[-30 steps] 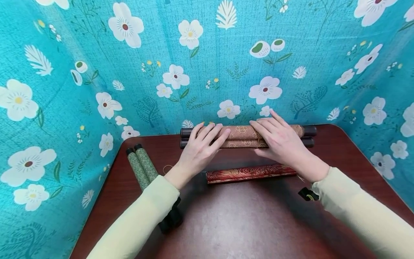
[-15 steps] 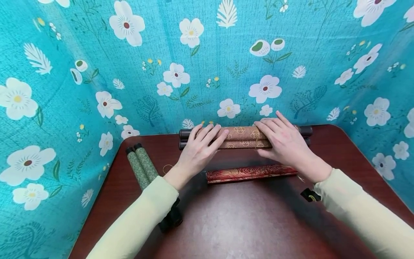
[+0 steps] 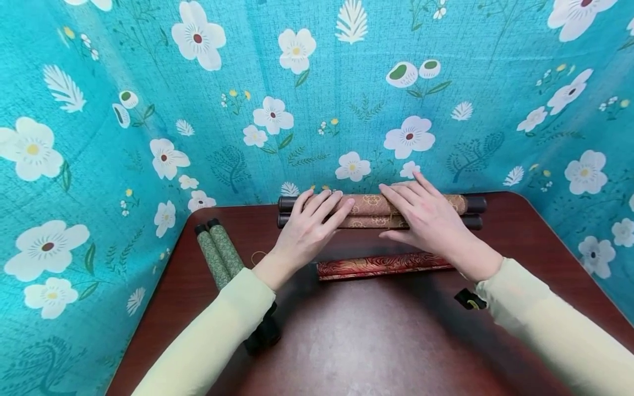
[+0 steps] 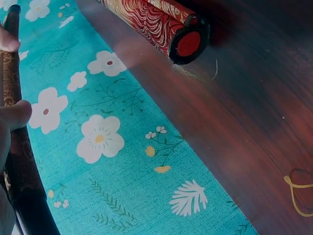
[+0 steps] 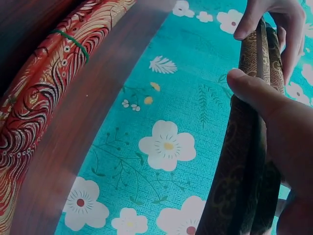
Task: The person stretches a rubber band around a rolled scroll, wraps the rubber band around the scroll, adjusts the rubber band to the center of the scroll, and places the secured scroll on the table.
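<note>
Both hands hold a brown brocade scroll (image 3: pixel 369 204), rolled from both ends into two parallel rolls with dark end knobs, at the table's far edge. The left hand (image 3: pixel 309 228) grips its left part, fingers over the top roll and thumb on the near side. Toward the other end, the right hand (image 3: pixel 431 220) has its fingers over the rolls; in the right wrist view its thumb (image 5: pixel 254 93) lies along the near face. A red patterned scroll (image 3: pixel 381 267) lies on the table just nearer, its right end hidden behind the right forearm.
A green scroll (image 3: pixel 225 253) lies slanted at the left, partly under the left sleeve (image 3: pixel 218 324). Beside it is a thin yellow cord loop (image 4: pixel 293 196). A small black object (image 3: pixel 469 298) sits by the right cuff. Blue floral cloth (image 3: pixel 317 82) hangs behind the table.
The right hand shifts slightly right along the brown scroll, then back left, its thumb now reaching further left. The left hand keeps its grip, and the other scrolls stay in place.
</note>
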A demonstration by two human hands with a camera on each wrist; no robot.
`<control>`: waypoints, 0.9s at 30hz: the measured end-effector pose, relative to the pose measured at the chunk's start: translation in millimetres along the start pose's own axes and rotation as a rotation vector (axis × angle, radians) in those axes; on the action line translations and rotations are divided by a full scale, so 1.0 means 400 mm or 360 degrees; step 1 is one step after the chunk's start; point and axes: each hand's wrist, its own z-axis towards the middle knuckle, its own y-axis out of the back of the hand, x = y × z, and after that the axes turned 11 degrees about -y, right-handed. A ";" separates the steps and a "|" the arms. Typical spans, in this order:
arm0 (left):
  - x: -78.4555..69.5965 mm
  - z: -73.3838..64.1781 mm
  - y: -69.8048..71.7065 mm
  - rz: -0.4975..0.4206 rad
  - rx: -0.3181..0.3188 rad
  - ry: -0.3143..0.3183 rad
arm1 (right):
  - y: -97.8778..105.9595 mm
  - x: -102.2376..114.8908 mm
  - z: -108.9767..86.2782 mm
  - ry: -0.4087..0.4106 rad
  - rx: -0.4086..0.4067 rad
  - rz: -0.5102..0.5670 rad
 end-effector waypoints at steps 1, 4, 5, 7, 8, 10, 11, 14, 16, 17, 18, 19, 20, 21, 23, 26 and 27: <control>0.001 0.000 0.001 -0.0001 0.0010 0.0002 | 0.002 -0.003 -0.004 -0.0017 0.0003 -0.0008; 0.002 -0.003 0.000 -0.0030 0.0017 0.0006 | 0.007 -0.012 -0.017 -0.0070 0.0020 -0.0022; 0.002 -0.005 -0.001 -0.0042 0.0024 0.0008 | 0.007 -0.014 -0.020 -0.0083 0.0028 -0.0026; -0.002 -0.008 -0.001 -0.0055 0.0034 0.0009 | 0.007 -0.014 -0.026 -0.0101 0.0049 -0.0022; -0.004 -0.010 -0.002 -0.0061 0.0031 0.0009 | 0.006 -0.013 -0.027 -0.0102 0.0057 -0.0018; -0.007 -0.010 -0.004 -0.0061 0.0021 0.0008 | 0.003 -0.011 -0.028 -0.0104 0.0066 -0.0012; -0.009 -0.010 -0.005 -0.0061 0.0014 0.0008 | 0.002 -0.009 -0.028 -0.0104 0.0066 -0.0010; -0.009 -0.006 -0.006 -0.0062 -0.0002 0.0022 | -0.001 -0.007 -0.022 -0.0100 0.0051 -0.0010; -0.009 -0.004 -0.006 -0.0058 -0.0002 0.0024 | -0.001 -0.006 -0.018 -0.0096 0.0043 -0.0011; -0.009 -0.004 -0.006 -0.0057 0.0002 0.0026 | -0.002 -0.006 -0.016 -0.0095 0.0044 -0.0012; -0.008 -0.003 -0.006 -0.0058 0.0004 0.0029 | -0.002 -0.007 -0.014 -0.0093 0.0045 -0.0012; -0.008 -0.003 -0.005 -0.0058 0.0004 0.0031 | -0.003 -0.007 -0.013 -0.0092 0.0047 -0.0011; -0.008 -0.003 -0.005 -0.0057 0.0006 0.0035 | -0.004 -0.006 -0.011 -0.0091 0.0046 -0.0010; -0.008 -0.002 -0.005 -0.0057 0.0005 0.0039 | -0.004 -0.005 -0.009 -0.0092 0.0042 -0.0009; -0.008 -0.002 -0.005 -0.0062 -0.0001 0.0053 | -0.006 -0.002 -0.005 -0.0090 0.0030 -0.0001; -0.008 0.002 -0.007 -0.0040 0.0003 0.0040 | -0.012 0.008 0.007 -0.0060 0.0022 0.0006; -0.008 0.003 -0.009 -0.0029 0.0005 0.0038 | -0.015 0.011 0.011 -0.0053 0.0016 0.0011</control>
